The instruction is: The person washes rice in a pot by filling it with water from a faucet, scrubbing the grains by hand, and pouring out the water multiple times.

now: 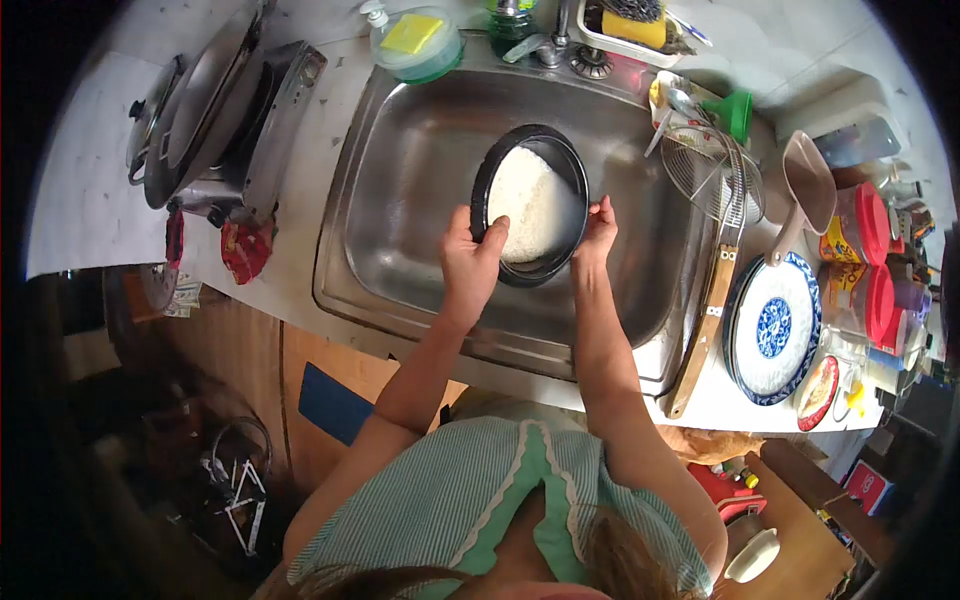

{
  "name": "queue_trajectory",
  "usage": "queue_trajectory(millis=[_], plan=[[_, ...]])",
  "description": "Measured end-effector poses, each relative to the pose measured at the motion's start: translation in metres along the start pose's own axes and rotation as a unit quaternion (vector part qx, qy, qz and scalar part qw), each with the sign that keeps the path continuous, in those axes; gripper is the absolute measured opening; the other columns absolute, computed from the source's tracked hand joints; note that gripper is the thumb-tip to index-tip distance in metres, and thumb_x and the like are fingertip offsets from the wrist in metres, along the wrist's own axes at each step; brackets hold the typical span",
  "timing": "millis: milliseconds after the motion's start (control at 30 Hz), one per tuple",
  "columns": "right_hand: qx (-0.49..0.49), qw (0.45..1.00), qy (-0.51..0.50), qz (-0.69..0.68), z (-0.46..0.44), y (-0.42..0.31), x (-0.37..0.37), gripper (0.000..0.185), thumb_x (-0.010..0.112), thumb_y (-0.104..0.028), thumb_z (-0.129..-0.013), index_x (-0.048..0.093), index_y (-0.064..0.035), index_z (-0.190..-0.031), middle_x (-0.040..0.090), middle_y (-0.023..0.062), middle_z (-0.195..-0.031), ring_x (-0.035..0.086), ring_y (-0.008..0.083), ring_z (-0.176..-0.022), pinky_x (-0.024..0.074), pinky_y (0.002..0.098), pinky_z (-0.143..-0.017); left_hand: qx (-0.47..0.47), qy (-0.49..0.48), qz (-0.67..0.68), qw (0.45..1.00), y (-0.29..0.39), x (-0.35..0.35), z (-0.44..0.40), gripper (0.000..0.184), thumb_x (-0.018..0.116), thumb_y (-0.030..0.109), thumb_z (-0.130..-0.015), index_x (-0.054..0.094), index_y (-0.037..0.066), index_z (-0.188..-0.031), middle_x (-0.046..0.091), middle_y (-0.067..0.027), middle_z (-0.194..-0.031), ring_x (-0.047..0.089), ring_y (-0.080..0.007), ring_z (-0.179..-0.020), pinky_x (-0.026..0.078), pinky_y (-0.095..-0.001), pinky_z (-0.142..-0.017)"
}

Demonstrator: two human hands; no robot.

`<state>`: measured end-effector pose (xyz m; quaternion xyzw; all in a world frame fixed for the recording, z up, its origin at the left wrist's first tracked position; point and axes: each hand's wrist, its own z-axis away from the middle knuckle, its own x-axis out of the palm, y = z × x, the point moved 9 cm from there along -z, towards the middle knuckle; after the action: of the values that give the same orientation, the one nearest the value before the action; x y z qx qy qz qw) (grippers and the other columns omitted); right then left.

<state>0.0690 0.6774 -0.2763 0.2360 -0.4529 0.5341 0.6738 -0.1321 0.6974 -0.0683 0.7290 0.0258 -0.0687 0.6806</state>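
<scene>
A round black bowl (484,185) with white rice (525,205) in it is held over the steel sink (400,200). My left hand (474,262) grips the bowl's near left side, its thumb over the rim by the rice. On the right, my right hand (597,232) is closed at the bowl's outer wall, with some fingers hidden behind it. The bowl looks tilted. The rice lies toward its left side, and the bare inner wall shows at the right. Whether the bowl touches the sink bottom I cannot tell.
Behind the sink stand a soap bottle (378,18), a faucet (552,45) and a tray with sponges (640,28). To the right lie a wire strainer (715,180), stacked blue-rimmed plates (775,330) and red-lidded jars (875,225). A stove with a wok (205,110) is at left.
</scene>
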Motion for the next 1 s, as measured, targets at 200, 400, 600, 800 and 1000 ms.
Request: queue_trajectory(millis=[200,400,600,800,1000], plan=[[0.009,0.999,-0.042,0.018,0.003,0.008,0.002,0.038,0.049,-0.031,-0.087,0.050,-0.0107,-0.055,0.061,0.0080,-0.064,0.058,0.0236,-0.062,0.0474,0.0365,-0.060,-0.023,-0.004,-0.014,1.000,-0.008,-0.005,0.001,0.015,0.064,0.009,-0.076,0.051,0.001,-0.078,0.053,-0.0014,-0.065,0.044,-0.0065,-0.059,0.039,-0.0243,-0.053],[0.014,0.999,-0.044,0.023,0.001,0.016,-0.002,0.036,0.047,-0.028,-0.087,0.050,-0.0110,-0.056,0.061,0.0084,-0.064,0.057,0.0230,-0.060,0.0478,0.0347,-0.059,0.002,0.013,-0.043,0.999,-0.001,-0.014,0.001,0.016,0.064,0.007,-0.076,0.050,0.002,-0.072,0.053,0.0007,-0.062,0.043,-0.0045,-0.057,0.038,-0.0235,-0.051],[0.000,0.999,0.002,0.053,0.007,0.019,-0.001,0.035,0.046,-0.026,-0.087,0.049,-0.0122,-0.055,0.061,0.0072,-0.063,0.056,0.0213,-0.058,0.0481,0.0340,-0.059,-0.007,0.004,-0.036,0.999,-0.010,-0.018,0.002,0.017,0.065,0.009,-0.075,0.050,0.002,-0.074,0.055,-0.0081,-0.061,0.052,-0.0129,-0.053,0.042,-0.0287,-0.050],[0.021,0.998,-0.004,0.066,0.002,0.024,-0.004,0.035,0.048,-0.025,-0.086,0.047,-0.0134,-0.053,0.061,0.0056,-0.063,0.057,0.0196,-0.059,0.0485,0.0333,-0.060,0.002,0.009,-0.022,1.000,-0.018,-0.017,0.001,0.018,0.066,0.010,-0.074,0.050,0.001,-0.073,0.055,-0.0113,-0.060,0.056,-0.0179,-0.053,0.042,-0.0309,-0.050],[0.020,0.998,0.019,0.064,0.004,0.029,-0.010,0.033,0.050,-0.023,-0.084,0.047,-0.0135,-0.053,0.061,0.0053,-0.065,0.057,0.0191,-0.061,0.0486,0.0333,-0.061,0.018,0.000,-0.071,0.997,-0.008,-0.019,0.001,0.019,0.066,0.011,-0.073,0.050,0.001,-0.073,0.055,-0.0128,-0.060,0.056,-0.0221,-0.051,0.042,-0.0330,-0.049]])
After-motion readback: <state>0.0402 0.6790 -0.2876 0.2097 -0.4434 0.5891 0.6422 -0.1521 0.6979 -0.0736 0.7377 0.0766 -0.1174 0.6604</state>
